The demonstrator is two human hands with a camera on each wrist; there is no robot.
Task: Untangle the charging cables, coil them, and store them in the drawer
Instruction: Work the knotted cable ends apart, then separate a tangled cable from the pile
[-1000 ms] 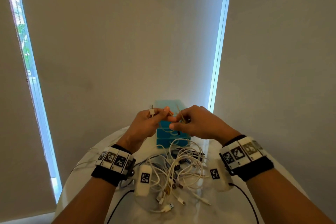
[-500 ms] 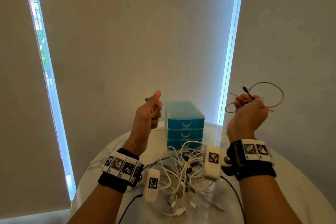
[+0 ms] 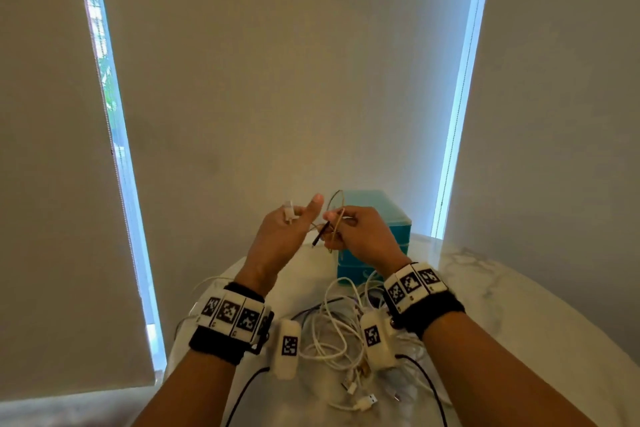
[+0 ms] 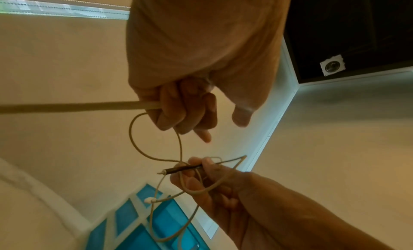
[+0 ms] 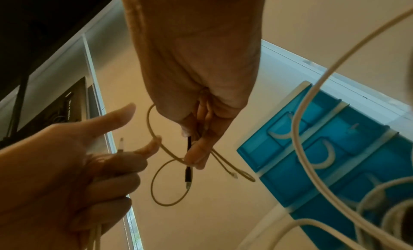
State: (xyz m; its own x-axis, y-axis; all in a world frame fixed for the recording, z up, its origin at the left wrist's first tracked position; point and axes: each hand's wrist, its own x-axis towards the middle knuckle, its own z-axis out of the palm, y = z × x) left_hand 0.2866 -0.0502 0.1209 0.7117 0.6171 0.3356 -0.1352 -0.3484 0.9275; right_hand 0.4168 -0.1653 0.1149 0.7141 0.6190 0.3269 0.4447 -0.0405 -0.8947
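A: Above the table's white cable tangle (image 3: 332, 333), the right hand (image 3: 363, 236) pinches a thin beige cable's (image 4: 136, 144) loops.

B: Wrist views alone show the left hand (image 3: 280, 236) curled round the other end, and the black plug (image 5: 188, 174) pointing down, roughly upright.

The head view looks forward and down from above and behind both raised hands, taking in the left hand (image 3: 282, 236), the right hand (image 3: 363, 239) and the table (image 3: 519, 305) beneath them. Each wrist view looks up from under its own hand, very near the fingers. All three share the thin cable (image 4: 156, 158) strung between the hands and the blue drawer unit (image 5: 335, 156) beyond them.
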